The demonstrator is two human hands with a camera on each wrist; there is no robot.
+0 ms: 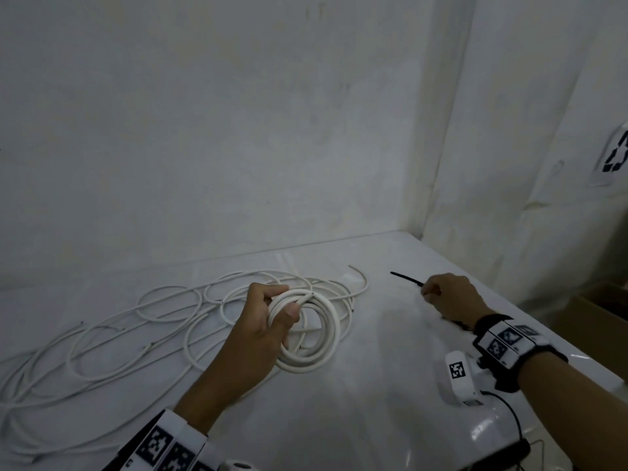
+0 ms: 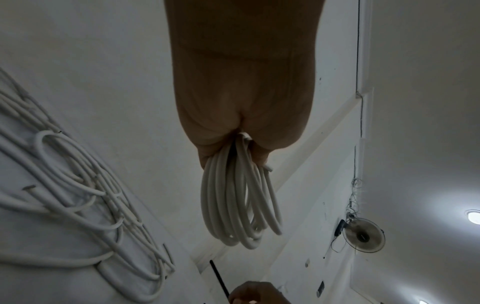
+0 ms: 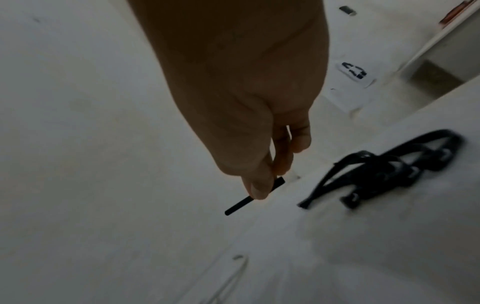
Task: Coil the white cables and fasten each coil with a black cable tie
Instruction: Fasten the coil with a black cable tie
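Observation:
My left hand (image 1: 268, 311) grips a coil of white cable (image 1: 323, 334) above the white table (image 1: 356, 419); thumb and fingers curl round one side of the loops. In the left wrist view the coil (image 2: 239, 205) hangs from the left hand (image 2: 233, 144). My right hand (image 1: 448, 297) pinches a black cable tie (image 1: 406, 277) that points up and left, a hand's width right of the coil. In the right wrist view the right hand (image 3: 262, 176) holds the tie (image 3: 241, 205) between thumb and fingers. Loose white cables (image 1: 119, 334) lie tangled on the table's left.
A heap of black cable ties (image 3: 389, 168) lies on the table beside my right hand. The wall (image 1: 238, 130) stands close behind the table, with a corner at the right. A cardboard box (image 1: 598, 317) sits off the right edge. A fan (image 2: 363, 236) hangs on a far wall.

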